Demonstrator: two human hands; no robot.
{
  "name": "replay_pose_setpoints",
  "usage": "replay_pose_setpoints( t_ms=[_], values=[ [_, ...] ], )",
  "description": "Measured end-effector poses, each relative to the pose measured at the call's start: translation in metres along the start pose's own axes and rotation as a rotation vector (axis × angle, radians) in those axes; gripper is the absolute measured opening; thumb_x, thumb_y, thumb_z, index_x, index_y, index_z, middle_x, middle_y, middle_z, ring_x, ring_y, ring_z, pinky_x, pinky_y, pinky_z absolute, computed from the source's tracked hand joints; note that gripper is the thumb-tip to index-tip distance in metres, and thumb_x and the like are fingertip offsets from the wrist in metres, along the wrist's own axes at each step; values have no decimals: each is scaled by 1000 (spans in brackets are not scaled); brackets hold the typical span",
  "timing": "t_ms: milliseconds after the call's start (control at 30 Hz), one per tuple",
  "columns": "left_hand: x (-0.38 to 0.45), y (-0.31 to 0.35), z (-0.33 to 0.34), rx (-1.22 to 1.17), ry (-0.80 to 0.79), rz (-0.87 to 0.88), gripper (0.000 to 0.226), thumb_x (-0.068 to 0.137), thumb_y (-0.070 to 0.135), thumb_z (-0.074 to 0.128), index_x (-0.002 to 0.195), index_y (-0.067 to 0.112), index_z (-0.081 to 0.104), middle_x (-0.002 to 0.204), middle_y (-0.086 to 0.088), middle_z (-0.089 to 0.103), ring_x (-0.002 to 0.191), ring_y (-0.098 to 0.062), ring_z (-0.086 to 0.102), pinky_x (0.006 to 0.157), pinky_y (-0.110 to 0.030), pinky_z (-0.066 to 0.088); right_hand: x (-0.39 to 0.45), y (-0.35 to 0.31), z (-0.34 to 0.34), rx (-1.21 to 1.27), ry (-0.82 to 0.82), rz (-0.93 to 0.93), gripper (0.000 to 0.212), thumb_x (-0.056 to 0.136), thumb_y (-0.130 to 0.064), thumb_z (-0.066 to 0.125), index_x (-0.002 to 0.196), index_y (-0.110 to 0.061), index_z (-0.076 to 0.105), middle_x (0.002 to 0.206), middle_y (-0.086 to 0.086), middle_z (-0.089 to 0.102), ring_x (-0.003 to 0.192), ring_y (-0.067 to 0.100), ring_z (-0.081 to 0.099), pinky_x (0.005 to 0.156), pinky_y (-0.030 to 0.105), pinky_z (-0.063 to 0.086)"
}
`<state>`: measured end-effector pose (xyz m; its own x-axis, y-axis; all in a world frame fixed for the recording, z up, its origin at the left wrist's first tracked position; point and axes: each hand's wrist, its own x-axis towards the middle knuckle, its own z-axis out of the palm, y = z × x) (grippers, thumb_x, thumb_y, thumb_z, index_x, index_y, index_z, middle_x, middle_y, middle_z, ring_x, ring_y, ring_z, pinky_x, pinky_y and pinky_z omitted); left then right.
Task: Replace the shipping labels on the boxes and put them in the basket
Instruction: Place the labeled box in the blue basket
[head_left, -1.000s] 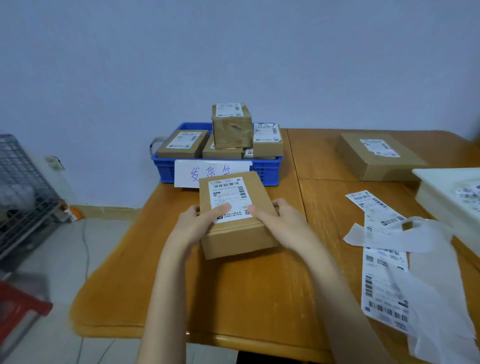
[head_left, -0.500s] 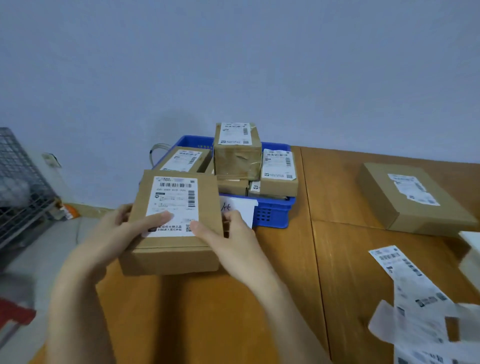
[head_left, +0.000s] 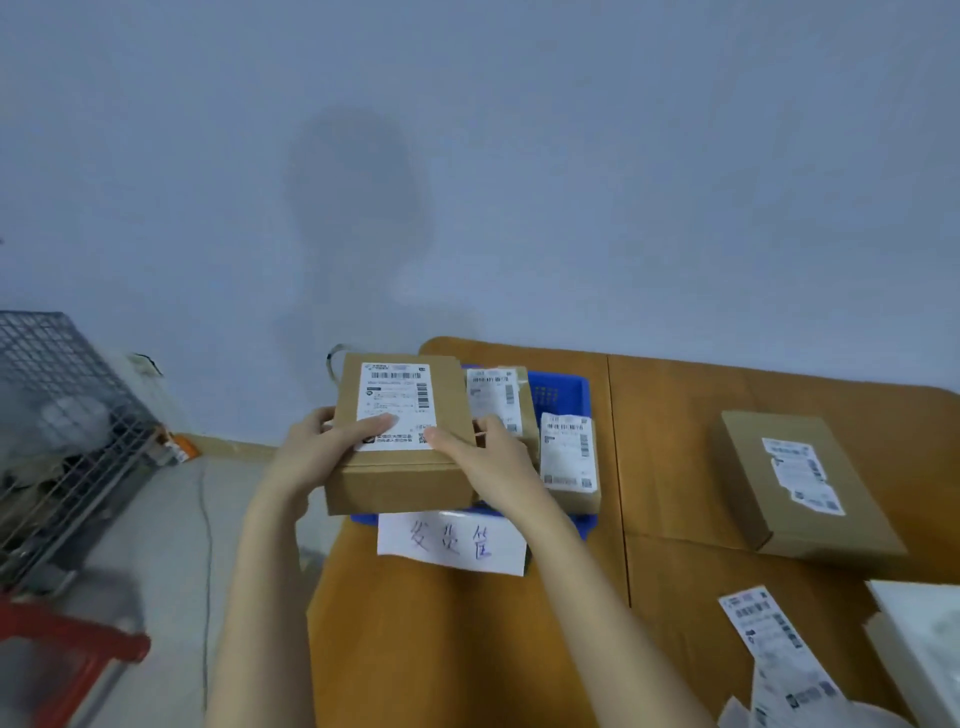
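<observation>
A brown cardboard box (head_left: 400, 480) with a white shipping label (head_left: 396, 402) on top is held up over the left part of the blue basket (head_left: 563, 392). My left hand (head_left: 317, 452) grips its left side, thumb lying on the label. My right hand (head_left: 485, 457) grips its right side, thumb on the top face. The basket holds several labelled boxes, among them one (head_left: 569, 462) at its right front. A white paper sign (head_left: 452, 543) with handwriting hangs on the basket's front.
A flat labelled box (head_left: 805, 480) lies on the wooden table (head_left: 670, 467) at the right. Loose label sheets (head_left: 779, 654) and a white tray (head_left: 924, 639) sit at the lower right. On the floor at the left stand a wire cage (head_left: 62, 426) and something red (head_left: 67, 654).
Both hands have lifted the box off the table and carried it forward, from in front of the basket to over its left part.
</observation>
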<state>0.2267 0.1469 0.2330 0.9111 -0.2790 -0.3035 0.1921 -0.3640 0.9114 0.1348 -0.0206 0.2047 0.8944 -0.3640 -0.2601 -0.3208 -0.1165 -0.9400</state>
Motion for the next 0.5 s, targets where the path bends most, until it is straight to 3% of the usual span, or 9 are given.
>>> replay_pose_setpoints(
  t_ms=[133, 233, 367, 500],
  values=[
    [27, 28, 11, -49, -22, 22, 81, 61, 47, 86, 129, 15, 57, 105, 3, 69, 90, -12, 67, 65, -24, 47, 25, -28, -19, -1, 52, 22, 52, 80, -55, 69, 118, -24, 52, 112, -10, 61, 96, 8, 62, 76, 30, 53],
    [50, 35, 14, -49, -9, 34, 60, 79, 33, 81, 130, 13, 56, 103, 4, 68, 88, -10, 66, 64, -22, 47, 43, -35, -22, 1, 71, 41, 52, 80, -54, 69, 119, -24, 52, 112, -11, 61, 99, 9, 62, 83, 35, 54],
    [75, 33, 15, -54, 27, 29, 63, 77, 32, 82, 129, 11, 53, 102, 6, 65, 89, -11, 65, 65, -24, 47, 62, -34, -15, -22, 85, 45, 48, 85, -51, 66, 120, -24, 47, 108, -14, 58, 92, 4, 59, 75, 26, 52],
    [97, 22, 11, -78, 84, 7, 67, 75, 33, 83, 129, 8, 53, 105, 0, 65, 90, -14, 64, 65, -27, 48, 89, -28, 6, -57, 126, 56, 54, 82, -54, 65, 121, -22, 47, 120, -6, 59, 106, 14, 59, 91, 40, 52]
  ],
)
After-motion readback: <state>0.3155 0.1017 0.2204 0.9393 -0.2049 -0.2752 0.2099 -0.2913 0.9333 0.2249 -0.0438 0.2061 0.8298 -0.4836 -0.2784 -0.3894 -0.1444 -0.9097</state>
